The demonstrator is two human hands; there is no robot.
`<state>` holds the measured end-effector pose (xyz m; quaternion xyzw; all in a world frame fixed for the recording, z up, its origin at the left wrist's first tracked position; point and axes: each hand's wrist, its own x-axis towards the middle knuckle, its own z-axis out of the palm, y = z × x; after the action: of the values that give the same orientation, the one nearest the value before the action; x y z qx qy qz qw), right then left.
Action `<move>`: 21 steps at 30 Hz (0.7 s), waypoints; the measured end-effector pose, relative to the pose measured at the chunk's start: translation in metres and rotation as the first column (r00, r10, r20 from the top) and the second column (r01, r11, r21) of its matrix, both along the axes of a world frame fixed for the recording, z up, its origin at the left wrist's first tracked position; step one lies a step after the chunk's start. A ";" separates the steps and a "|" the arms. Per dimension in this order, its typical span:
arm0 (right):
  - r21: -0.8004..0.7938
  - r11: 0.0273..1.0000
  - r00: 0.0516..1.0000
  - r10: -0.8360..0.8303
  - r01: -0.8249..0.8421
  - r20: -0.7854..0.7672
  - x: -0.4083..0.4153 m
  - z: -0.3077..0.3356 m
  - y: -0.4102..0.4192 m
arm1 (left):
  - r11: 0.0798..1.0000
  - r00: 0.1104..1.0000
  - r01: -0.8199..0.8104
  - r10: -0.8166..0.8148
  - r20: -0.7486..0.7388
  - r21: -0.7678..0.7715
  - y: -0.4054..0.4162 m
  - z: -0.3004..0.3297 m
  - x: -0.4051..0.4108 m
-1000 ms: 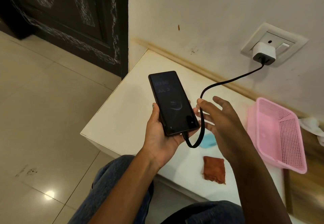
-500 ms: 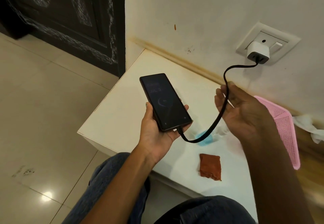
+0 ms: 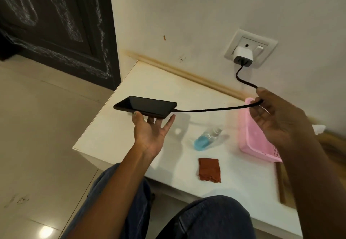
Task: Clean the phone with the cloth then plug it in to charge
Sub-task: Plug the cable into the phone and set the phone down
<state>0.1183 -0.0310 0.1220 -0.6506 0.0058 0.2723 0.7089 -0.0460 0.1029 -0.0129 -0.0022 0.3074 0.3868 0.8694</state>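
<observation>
The black phone (image 3: 148, 106) lies flat, screen up and dark, on the straight fingers of my left hand (image 3: 149, 134), palm up above the white table (image 3: 149, 81). A black cable (image 3: 211, 109) is plugged into the phone's right end and runs nearly taut to my right hand (image 3: 277, 119), which grips it in a bend above the pink basket. From there the cable rises to the white charger (image 3: 243, 56) in the wall socket (image 3: 262, 40). The folded rust-red cloth (image 3: 209, 169) lies on the table near its front edge.
A small spray bottle with blue liquid (image 3: 206, 139) lies on the table beside a pink plastic basket (image 3: 256, 145) at the right. A dark door (image 3: 56, 23) stands at the left, with tiled floor below. My knees are under the table's front edge.
My left hand has tipped the phone from facing me to flat on its fingers and carried it left. My right hand rose to the right with the cable, pulling its loop nearly straight.
</observation>
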 end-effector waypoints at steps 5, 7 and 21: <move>-0.128 0.992 0.994 -0.008 0.022 0.107 0.016 -0.017 -0.018 | 0.998 0.997 0.058 -0.058 -0.041 0.003 0.009 -0.006 0.026; -0.175 0.984 0.989 -0.008 0.034 0.150 0.022 -0.026 -0.026 | 0.996 0.993 0.090 -0.089 -0.079 0.004 0.011 -0.011 0.036; -0.121 0.954 0.953 -0.254 0.275 0.167 0.053 -0.079 -0.015 | 0.979 0.953 0.198 -0.180 -0.243 0.052 0.005 -0.038 0.070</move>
<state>0.1710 -0.0459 0.0427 -0.7115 0.0592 0.1239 0.6891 0.0235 0.1080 -0.0506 0.1063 0.3927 0.3109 0.8590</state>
